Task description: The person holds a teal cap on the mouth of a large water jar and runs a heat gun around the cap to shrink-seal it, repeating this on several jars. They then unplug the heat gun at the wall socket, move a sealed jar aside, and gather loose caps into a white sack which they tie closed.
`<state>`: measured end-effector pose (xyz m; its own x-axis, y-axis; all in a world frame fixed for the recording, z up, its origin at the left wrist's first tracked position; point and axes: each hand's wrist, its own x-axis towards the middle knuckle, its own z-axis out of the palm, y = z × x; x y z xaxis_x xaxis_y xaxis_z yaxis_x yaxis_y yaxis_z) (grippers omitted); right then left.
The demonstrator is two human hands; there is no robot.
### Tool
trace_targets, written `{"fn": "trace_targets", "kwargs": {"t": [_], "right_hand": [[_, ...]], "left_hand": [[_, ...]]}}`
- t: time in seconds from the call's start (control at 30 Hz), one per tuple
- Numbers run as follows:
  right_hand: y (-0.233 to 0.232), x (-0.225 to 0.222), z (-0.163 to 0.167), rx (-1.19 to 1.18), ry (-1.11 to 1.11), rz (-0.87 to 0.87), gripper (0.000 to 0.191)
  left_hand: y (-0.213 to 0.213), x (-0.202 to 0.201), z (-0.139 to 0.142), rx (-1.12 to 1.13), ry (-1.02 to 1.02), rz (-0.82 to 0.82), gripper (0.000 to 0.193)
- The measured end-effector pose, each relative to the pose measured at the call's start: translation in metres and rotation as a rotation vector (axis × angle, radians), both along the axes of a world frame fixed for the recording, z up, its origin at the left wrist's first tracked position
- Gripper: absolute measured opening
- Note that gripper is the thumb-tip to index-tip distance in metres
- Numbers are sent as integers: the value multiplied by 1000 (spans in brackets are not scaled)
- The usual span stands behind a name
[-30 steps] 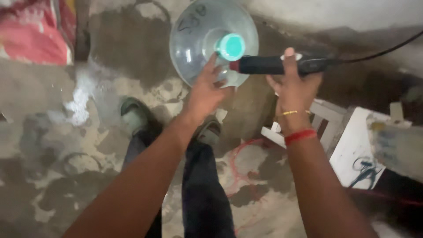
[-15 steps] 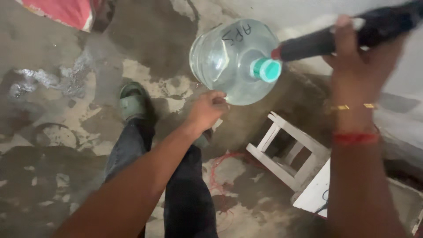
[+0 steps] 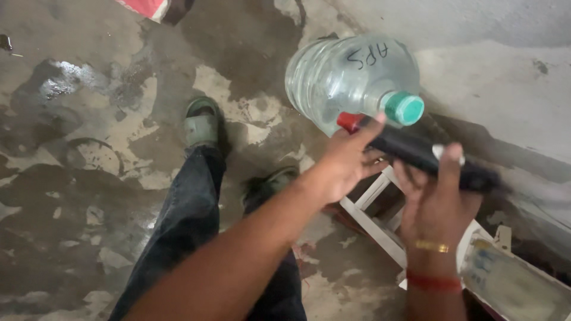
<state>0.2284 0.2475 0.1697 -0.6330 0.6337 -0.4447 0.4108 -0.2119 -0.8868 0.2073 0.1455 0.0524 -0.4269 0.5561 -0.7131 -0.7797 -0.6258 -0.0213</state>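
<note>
A black, rod-shaped tool (image 3: pixel 428 156) with a red tip lies across my right hand (image 3: pixel 437 199), whose fingers wrap its body. My left hand (image 3: pixel 345 163) reaches in from the lower left and touches the tool's front end near the red tip, fingers curled around it. Just behind the tool stands a large clear water jug (image 3: pixel 345 77) with a teal cap (image 3: pixel 403 108) and black handwriting on its shoulder. My right wrist carries a gold bangle and a red thread.
Below me are my dark trousers (image 3: pixel 190 220) and green sandals (image 3: pixel 202 125) on a wet, stained concrete floor. A white wooden stool frame (image 3: pixel 372 217) lies under my hands. A white board (image 3: pixel 514 285) sits at lower right. A red object (image 3: pixel 146 7) lies top left.
My right hand has brought the tool down from high up to in front of me. My left hand has risen from near the jug's base to meet the tool's red end.
</note>
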Motion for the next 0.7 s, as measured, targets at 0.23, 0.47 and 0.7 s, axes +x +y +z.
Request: {"fn": "trace_targets", "kwargs": {"t": [0.23,0.47,0.7], "right_hand": [[9,52,24,-70,73,-7,57],[22,91,18,-237,169,-170,42],[42,128,8,-210,128,-401,33]], "left_hand": [[32,21,20,53,-77,54,35],[46,30,22,-90,-21,-132,43],[36,23,19,-388,517,-794,38]]}}
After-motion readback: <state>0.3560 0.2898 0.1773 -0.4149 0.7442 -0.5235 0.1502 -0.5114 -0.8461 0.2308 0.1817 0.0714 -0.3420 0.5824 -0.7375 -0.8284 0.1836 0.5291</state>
